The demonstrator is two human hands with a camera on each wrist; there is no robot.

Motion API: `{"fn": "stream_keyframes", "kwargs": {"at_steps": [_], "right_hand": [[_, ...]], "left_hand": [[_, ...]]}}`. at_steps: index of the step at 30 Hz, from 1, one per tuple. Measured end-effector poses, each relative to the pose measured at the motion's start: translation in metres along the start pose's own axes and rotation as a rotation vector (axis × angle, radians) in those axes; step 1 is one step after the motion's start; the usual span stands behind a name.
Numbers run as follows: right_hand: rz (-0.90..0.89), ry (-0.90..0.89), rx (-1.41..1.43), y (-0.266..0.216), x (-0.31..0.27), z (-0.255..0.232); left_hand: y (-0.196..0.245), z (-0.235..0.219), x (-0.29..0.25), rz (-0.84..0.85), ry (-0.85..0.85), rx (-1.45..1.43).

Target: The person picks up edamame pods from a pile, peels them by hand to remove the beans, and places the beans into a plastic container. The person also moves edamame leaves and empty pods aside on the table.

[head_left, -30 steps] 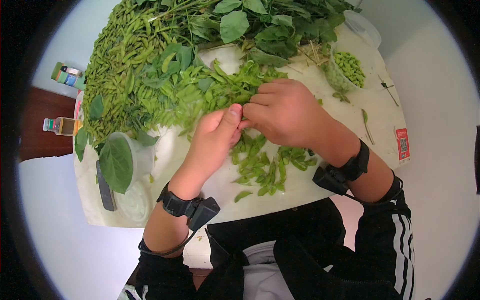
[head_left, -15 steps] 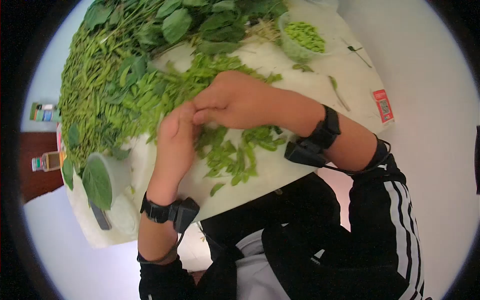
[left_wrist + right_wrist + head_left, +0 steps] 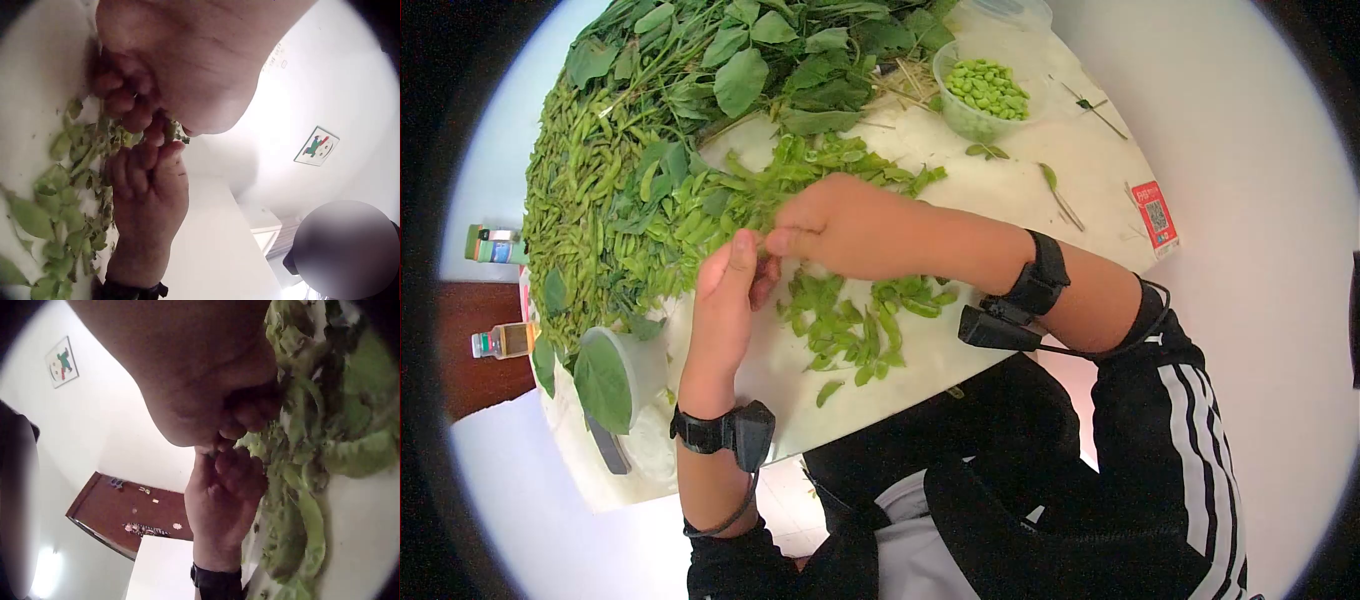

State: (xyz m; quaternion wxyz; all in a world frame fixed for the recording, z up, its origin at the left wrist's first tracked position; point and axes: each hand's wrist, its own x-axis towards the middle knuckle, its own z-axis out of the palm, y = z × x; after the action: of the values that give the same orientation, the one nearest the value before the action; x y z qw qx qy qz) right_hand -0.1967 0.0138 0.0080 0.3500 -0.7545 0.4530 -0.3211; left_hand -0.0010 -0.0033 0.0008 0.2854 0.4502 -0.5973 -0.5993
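Note:
Both hands meet over the table among green pods. In the head view the left hand [image 3: 725, 305] is upright with its thumb raised, and the right hand [image 3: 855, 230] comes in from the right with curled fingers. The left wrist view shows a small green pod [image 3: 170, 130] pinched between the fingertips of both hands, mostly hidden by them. Flattened, loose pods [image 3: 870, 340] lie just below the hands. A large heap of pods [image 3: 570, 185] covers the table's left side. At the back right stands a clear bowl [image 3: 972, 124] of light green beans.
Leafy stalks [image 3: 740, 80] lie across the back. Front left are a white tub [image 3: 645, 370] with a leaf over it and a dark flat object [image 3: 608, 450]. Beyond the left edge is a small bottle [image 3: 505, 341]. A red printed card [image 3: 1155, 215] lies near the right edge.
The head view has swung, so the table appears shifted left. The hands stay together; their fingertips part slightly compared with half a second ago.

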Motion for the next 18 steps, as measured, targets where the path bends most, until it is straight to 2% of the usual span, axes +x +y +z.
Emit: {"fn": "stream_keyframes", "kwargs": {"at_steps": [2,4,8,10,12,13,15,18], "right_hand": [[-0.024,-0.035,0.013,0.005,0.000,-0.007],[-0.050,-0.067,0.022,0.009,0.002,-0.008],[-0.133,-0.006,-0.146,0.009,0.000,-0.002],[-0.171,0.012,-0.203,0.006,-0.002,-0.005],[-0.239,0.005,-0.384,0.004,-0.001,-0.007],[-0.244,-0.002,-0.380,0.005,-0.001,-0.008],[-0.415,0.040,-0.563,0.006,0.001,-0.008],[-0.499,0.092,-0.634,0.007,0.000,-0.010]], "left_hand": [[-0.001,-0.001,0.002,-0.024,-0.002,-0.024],[-0.005,-0.004,0.007,0.054,-0.158,0.047],[-0.001,0.004,-0.001,-0.041,-0.059,-0.029],[-0.003,0.001,0.000,0.004,-0.145,-0.045],[-0.005,-0.001,0.001,0.003,-0.157,-0.071],[-0.006,-0.003,0.001,0.001,-0.179,-0.093],[-0.009,0.000,0.000,-0.004,-0.159,-0.114],[-0.009,0.005,-0.002,-0.024,-0.137,-0.146]]}}
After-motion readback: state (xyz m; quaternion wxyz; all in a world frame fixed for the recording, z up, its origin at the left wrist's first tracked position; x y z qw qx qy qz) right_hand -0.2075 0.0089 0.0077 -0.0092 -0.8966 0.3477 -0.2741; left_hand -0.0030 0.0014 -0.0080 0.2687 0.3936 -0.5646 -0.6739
